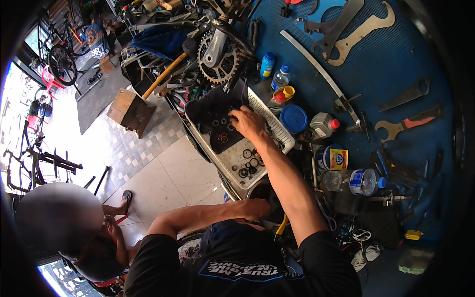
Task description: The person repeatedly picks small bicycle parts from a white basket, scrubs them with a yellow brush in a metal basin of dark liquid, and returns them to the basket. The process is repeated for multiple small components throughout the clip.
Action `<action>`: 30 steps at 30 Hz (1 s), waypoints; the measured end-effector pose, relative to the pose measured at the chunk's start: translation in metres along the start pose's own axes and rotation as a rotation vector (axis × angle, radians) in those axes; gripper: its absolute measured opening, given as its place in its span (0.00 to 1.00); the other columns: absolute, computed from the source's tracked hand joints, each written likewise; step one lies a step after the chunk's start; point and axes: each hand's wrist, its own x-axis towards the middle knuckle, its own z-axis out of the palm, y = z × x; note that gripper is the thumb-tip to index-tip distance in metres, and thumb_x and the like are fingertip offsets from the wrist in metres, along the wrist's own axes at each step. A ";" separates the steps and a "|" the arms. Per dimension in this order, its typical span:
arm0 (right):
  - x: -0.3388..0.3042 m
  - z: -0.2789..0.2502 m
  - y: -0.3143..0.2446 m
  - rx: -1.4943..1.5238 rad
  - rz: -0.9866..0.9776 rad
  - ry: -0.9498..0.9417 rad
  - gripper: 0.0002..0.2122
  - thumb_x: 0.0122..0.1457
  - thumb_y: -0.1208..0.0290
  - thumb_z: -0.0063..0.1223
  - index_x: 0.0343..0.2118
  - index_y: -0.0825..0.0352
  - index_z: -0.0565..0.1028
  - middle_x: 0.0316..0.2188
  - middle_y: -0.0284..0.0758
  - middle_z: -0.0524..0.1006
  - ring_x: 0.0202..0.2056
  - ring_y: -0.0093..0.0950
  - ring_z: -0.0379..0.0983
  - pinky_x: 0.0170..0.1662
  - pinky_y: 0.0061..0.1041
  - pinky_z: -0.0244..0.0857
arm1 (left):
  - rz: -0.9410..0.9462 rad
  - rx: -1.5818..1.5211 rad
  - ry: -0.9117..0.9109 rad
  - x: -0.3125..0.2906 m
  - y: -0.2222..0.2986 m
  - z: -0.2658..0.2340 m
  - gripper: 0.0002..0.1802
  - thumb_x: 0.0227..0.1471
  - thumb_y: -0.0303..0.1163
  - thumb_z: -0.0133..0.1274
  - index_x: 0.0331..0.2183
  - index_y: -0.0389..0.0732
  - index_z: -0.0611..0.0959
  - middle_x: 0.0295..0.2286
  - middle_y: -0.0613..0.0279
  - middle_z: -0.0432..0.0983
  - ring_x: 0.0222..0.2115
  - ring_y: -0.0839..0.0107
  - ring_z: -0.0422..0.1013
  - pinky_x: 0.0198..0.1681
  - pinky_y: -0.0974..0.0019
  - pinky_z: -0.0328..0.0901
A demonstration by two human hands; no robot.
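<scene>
Red rings [222, 138] lie loose on the cloth [202, 113], black rings [243, 173] in the tray [231, 159] — laid out, none look fitted. Your right hand [246, 123] curls at the cloth, left hand [256, 210] near the pot [261, 190] — can't tell what either pinches.

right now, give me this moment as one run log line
right hand: over dark cloth, near small rings | left hand: by dark round container, grip unclear | white basket: black rings inside
</scene>
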 end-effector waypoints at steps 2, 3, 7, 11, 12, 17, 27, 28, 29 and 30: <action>0.003 0.004 0.002 0.009 -0.064 -0.027 0.10 0.63 0.59 0.66 0.46 0.51 0.86 0.45 0.33 0.81 0.45 0.41 0.83 0.46 0.42 0.78 | 0.313 -0.003 0.155 0.000 0.003 -0.006 0.29 0.54 0.51 0.65 0.22 0.35 0.74 0.24 0.41 0.74 0.31 0.33 0.72 0.34 0.40 0.67; 0.004 0.006 0.004 0.004 -0.054 -0.018 0.10 0.63 0.60 0.66 0.46 0.52 0.86 0.45 0.33 0.81 0.45 0.41 0.83 0.46 0.43 0.78 | 0.411 -0.006 0.211 0.000 0.007 -0.009 0.29 0.59 0.45 0.63 0.18 0.35 0.71 0.22 0.41 0.71 0.29 0.33 0.70 0.33 0.39 0.65; 0.010 0.005 -0.002 -0.003 0.006 0.014 0.09 0.63 0.61 0.66 0.44 0.54 0.86 0.44 0.35 0.81 0.44 0.42 0.83 0.44 0.44 0.79 | 0.476 -0.015 0.304 -0.003 0.004 -0.002 0.34 0.69 0.44 0.55 0.15 0.34 0.68 0.22 0.39 0.69 0.29 0.30 0.68 0.34 0.36 0.63; 0.016 0.011 -0.003 -0.014 0.038 0.098 0.08 0.63 0.62 0.66 0.43 0.56 0.85 0.43 0.37 0.81 0.43 0.43 0.83 0.44 0.44 0.79 | 0.476 -0.013 0.293 -0.004 -0.004 0.007 0.36 0.74 0.46 0.48 0.15 0.34 0.67 0.22 0.36 0.68 0.30 0.29 0.68 0.36 0.34 0.62; 0.016 0.012 -0.001 -0.026 0.034 0.104 0.08 0.63 0.62 0.66 0.43 0.56 0.85 0.43 0.37 0.81 0.42 0.44 0.83 0.43 0.44 0.79 | 0.486 0.000 0.297 -0.003 -0.006 0.009 0.37 0.74 0.46 0.47 0.15 0.34 0.66 0.22 0.36 0.67 0.30 0.29 0.68 0.36 0.34 0.62; 0.021 0.015 0.001 -0.065 0.043 0.088 0.08 0.64 0.62 0.65 0.42 0.57 0.85 0.42 0.38 0.81 0.41 0.45 0.83 0.43 0.44 0.79 | 0.489 0.023 0.333 -0.002 -0.008 0.015 0.37 0.75 0.46 0.45 0.15 0.35 0.65 0.21 0.37 0.65 0.29 0.30 0.68 0.35 0.35 0.62; 0.020 0.002 -0.007 0.051 0.018 0.043 0.09 0.62 0.65 0.64 0.44 0.55 0.83 0.42 0.36 0.81 0.43 0.43 0.83 0.45 0.42 0.79 | 0.426 0.001 0.206 -0.001 -0.009 0.012 0.34 0.70 0.50 0.50 0.18 0.34 0.68 0.22 0.39 0.67 0.29 0.31 0.69 0.34 0.37 0.64; 0.020 0.001 -0.008 0.060 -0.026 0.015 0.09 0.62 0.66 0.64 0.44 0.55 0.83 0.44 0.36 0.81 0.43 0.43 0.83 0.45 0.42 0.79 | 0.416 0.006 0.194 0.000 -0.011 0.012 0.34 0.69 0.50 0.51 0.19 0.34 0.69 0.22 0.39 0.67 0.29 0.31 0.70 0.34 0.37 0.64; 0.019 0.002 -0.008 0.070 -0.068 -0.012 0.08 0.62 0.66 0.64 0.44 0.54 0.83 0.45 0.35 0.81 0.43 0.43 0.83 0.45 0.42 0.79 | 0.415 0.008 0.183 0.002 -0.012 0.012 0.33 0.68 0.51 0.51 0.19 0.34 0.69 0.22 0.39 0.68 0.29 0.31 0.70 0.34 0.37 0.64; 0.017 0.004 -0.007 0.062 -0.096 -0.015 0.10 0.61 0.66 0.64 0.45 0.54 0.83 0.45 0.35 0.81 0.44 0.43 0.83 0.46 0.42 0.80 | 0.406 0.014 0.162 0.003 -0.013 0.012 0.33 0.67 0.51 0.52 0.20 0.34 0.69 0.22 0.39 0.68 0.29 0.32 0.70 0.34 0.38 0.65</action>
